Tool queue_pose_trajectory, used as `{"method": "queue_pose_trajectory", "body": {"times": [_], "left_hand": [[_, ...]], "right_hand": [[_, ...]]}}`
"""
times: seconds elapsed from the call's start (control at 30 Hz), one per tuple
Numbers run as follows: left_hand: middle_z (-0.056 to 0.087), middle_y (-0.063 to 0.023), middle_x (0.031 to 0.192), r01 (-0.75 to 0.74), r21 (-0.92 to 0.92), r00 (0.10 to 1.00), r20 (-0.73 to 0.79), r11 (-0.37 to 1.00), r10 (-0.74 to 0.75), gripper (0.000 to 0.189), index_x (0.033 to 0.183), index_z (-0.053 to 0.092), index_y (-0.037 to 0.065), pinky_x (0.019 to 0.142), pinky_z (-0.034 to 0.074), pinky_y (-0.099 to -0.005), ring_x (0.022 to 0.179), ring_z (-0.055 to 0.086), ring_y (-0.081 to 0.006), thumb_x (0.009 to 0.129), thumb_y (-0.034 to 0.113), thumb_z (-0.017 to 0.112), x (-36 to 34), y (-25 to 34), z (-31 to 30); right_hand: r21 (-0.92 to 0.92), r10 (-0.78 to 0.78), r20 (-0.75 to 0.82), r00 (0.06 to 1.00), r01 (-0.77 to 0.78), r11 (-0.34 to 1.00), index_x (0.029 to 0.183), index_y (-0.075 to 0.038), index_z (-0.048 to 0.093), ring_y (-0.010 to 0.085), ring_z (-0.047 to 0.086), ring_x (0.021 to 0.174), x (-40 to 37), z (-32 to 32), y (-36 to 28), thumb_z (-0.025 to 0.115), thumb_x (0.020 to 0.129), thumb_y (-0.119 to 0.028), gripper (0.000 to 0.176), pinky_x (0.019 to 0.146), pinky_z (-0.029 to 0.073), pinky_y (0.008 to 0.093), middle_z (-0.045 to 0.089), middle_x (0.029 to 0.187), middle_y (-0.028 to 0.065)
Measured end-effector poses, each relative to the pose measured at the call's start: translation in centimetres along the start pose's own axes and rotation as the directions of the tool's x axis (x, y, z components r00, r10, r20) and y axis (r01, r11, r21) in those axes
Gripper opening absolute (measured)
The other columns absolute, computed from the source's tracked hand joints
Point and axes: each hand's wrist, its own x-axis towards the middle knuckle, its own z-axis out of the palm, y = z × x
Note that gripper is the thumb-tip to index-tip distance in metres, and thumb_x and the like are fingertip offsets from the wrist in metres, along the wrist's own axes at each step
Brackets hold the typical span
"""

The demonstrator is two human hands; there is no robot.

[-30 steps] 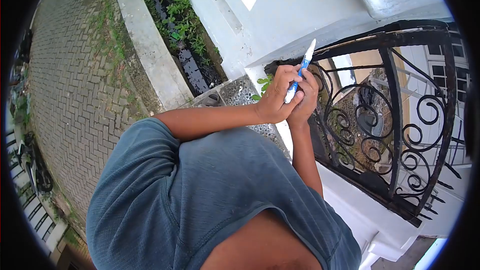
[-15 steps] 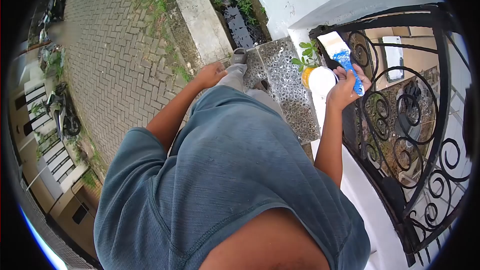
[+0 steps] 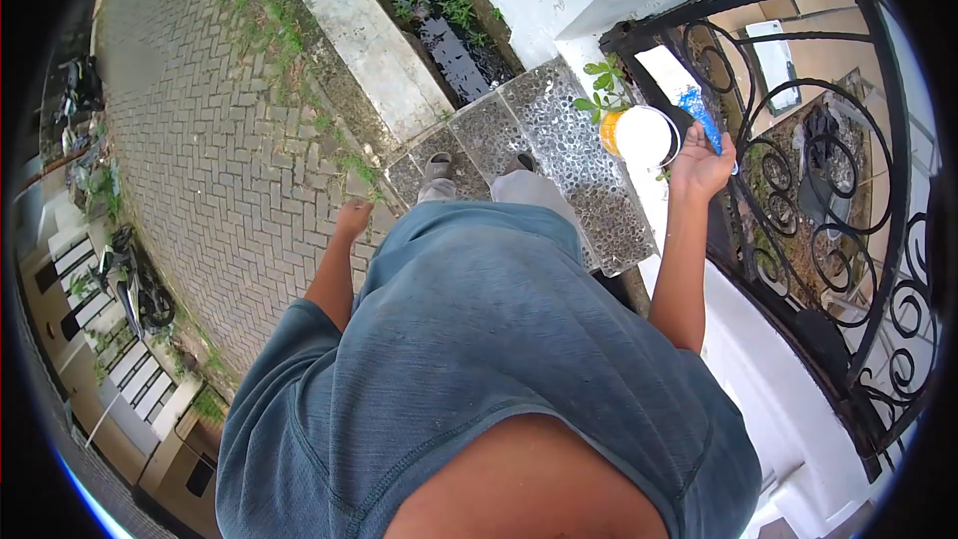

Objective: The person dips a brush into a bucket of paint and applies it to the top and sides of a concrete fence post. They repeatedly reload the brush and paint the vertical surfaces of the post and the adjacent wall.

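My right hand [image 3: 702, 172] is closed around the blue handle of a paintbrush [image 3: 689, 100]. Its wide bristles look white, with blue showing near the handle, and point away from me over the dark gate bar. Just left of that hand, a yellow paint can [image 3: 611, 134] stands on the white ledge, its round top showing white. My left hand [image 3: 352, 219] hangs at my side above the paving, holding nothing. Its fingers look loose and are partly foreshortened.
A black scrollwork gate [image 3: 798, 180] runs along my right, beside the white ledge [image 3: 743, 364]. Underfoot is a pebbled slab [image 3: 569, 140]. Ahead lie a water-filled ditch [image 3: 454, 50] and a concrete kerb [image 3: 359, 30]. A motorbike [image 3: 128, 279] is parked far left.
My left hand has dropped from near my leg to my side. My feet now stand side by side on the slab. The brush stays in my right hand, close beside the can.
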Motion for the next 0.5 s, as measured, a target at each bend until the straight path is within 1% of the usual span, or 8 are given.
{"method": "queue_pose_trajectory", "body": {"times": [0.07, 0.17, 0.23, 0.3, 0.33, 0.4, 0.47, 0.5], "left_hand": [[0.071, -0.0176, 0.099, -0.181, 0.005, 0.983, 0.037, 0.983, 0.181, 0.04, 0.106, 0.068, 0.001, 0.085, 0.052, -0.0399, 0.092, 0.069, -0.0309, 0.089, 0.037, 0.064, 2.9, 6.7, -1.8], [0.071, -0.0119, 0.092, -0.327, -0.212, 0.938, 0.046, 0.921, 0.344, 0.033, 0.103, 0.067, -0.001, 0.08, 0.051, -0.0341, 0.086, 0.067, -0.0213, 0.09, 0.03, 0.066, 8.5, 13.3, -4.2], [0.071, -0.01, 0.091, -0.41, -0.208, 0.902, 0.055, 0.888, 0.429, 0.032, 0.102, 0.067, -0.002, 0.078, 0.051, -0.0314, 0.084, 0.065, -0.0169, 0.09, 0.028, 0.068, 14.0, 15.2, -4.8], [0.071, -0.0095, 0.09, -0.485, -0.207, 0.858, 0.076, 0.85, 0.508, 0.035, 0.103, 0.066, -0.001, 0.076, 0.051, -0.0313, 0.082, 0.065, -0.0167, 0.089, 0.031, 0.069, 21.1, 14.2, -4.6], [0.071, -0.0097, 0.089, -0.486, -0.157, 0.856, 0.114, 0.86, 0.505, 0.037, 0.103, 0.067, -0.001, 0.076, 0.051, -0.0319, 0.082, 0.066, -0.0173, 0.089, 0.033, 0.068, 25.3, 13.0, -4.4], [0.07, -0.0101, 0.088, -0.465, -0.041, 0.865, 0.191, 0.885, 0.463, 0.039, 0.103, 0.067, 0.001, 0.076, 0.051, -0.0331, 0.081, 0.066, -0.0184, 0.088, 0.037, 0.068, 30.8, 8.9, -5.0], [0.07, -0.0131, 0.085, -0.454, 0.1, 0.891, 0.067, 0.886, 0.449, 0.04, 0.1, 0.069, 0.002, 0.075, 0.051, -0.0379, 0.081, 0.068, -0.0256, 0.086, 0.04, 0.067, 33.1, 5.8, -5.7], [0.07, -0.0144, 0.085, -0.411, 0.06, 0.907, 0.133, 0.91, 0.401, 0.038, 0.098, 0.069, 0.003, 0.076, 0.051, -0.04, 0.082, 0.068, -0.0292, 0.086, 0.039, 0.066, 31.9, 5.7, -6.6]], "right_hand": [[0.024, 0.023, 0.062, 0.998, -0.024, 0.999, 0.121, -0.001, 0.041, 0.0292, 0.058, 0.094, 1.8, -2.3, 1.6, 0.054, 0.093, -0.025, 0.039, 0.085, 0.05, 0.038, 0.055, 0.103, 0.0178], [0.126, -0.015, 0.016, 1.0, 0.013, 0.992, 0.114, 0.0, 0.044, 0.0279, 0.059, 0.089, 1.1, -3.1, 2.8, 0.053, 0.094, -0.021, 0.031, 0.078, 0.053, 0.0354, 0.055, 0.101, 0.0169], [0.179, -0.081, -0.037, 0.996, 0.086, 0.98, 0.108, 0.003, 0.045, 0.0266, 0.06, 0.087, 0.4, -4.0, 4.1, 0.052, 0.093, -0.018, 0.026, 0.075, 0.053, 0.033, 0.055, 0.099, 0.0166], [0.262, -0.116, -0.103, 0.988, 0.139, 0.955, 0.108, 0.005, 0.044, 0.0268, 0.06, 0.087, 0.0, -6.9, 5.9, 0.053, 0.093, -0.016, 0.027, 0.076, 0.054, 0.0333, 0.054, 0.1, 0.0174], [0.294, -0.128, -0.121, 0.984, 0.159, 0.943, 0.108, 0.006, 0.044, 0.0269, 0.06, 0.088, 0.0, -7.6, 6.4, 0.053, 0.093, -0.016, 0.028, 0.076, 0.054, 0.0335, 0.054, 0.1, 0.0178], [0.396, -0.08, -0.274, 0.958, 0.188, 0.899, 0.11, 0.01, 0.043, 0.0268, 0.06, 0.088, -1.6, -8.8, 7.7, 0.051, 0.093, -0.013, 0.03, 0.08, 0.057, 0.0333, 0.051, 0.103, 0.0204], [0.399, -0.119, -0.271, 0.955, 0.224, 0.889, 0.111, 0.011, 0.043, 0.027, 0.061, 0.09, -2.0, -11.4, 9.0, 0.05, 0.095, -0.012, 0.029, 0.081, 0.059, 0.0327, 0.051, 0.103, 0.0197], [0.384, -0.12, -0.314, 0.942, 0.242, 0.891, 0.112, 0.011, 0.043, 0.0274, 0.062, 0.091, -2.8, -11.7, 8.9, 0.049, 0.095, -0.012, 0.029, 0.081, 0.059, 0.0328, 0.052, 0.104, 0.0196]]}}
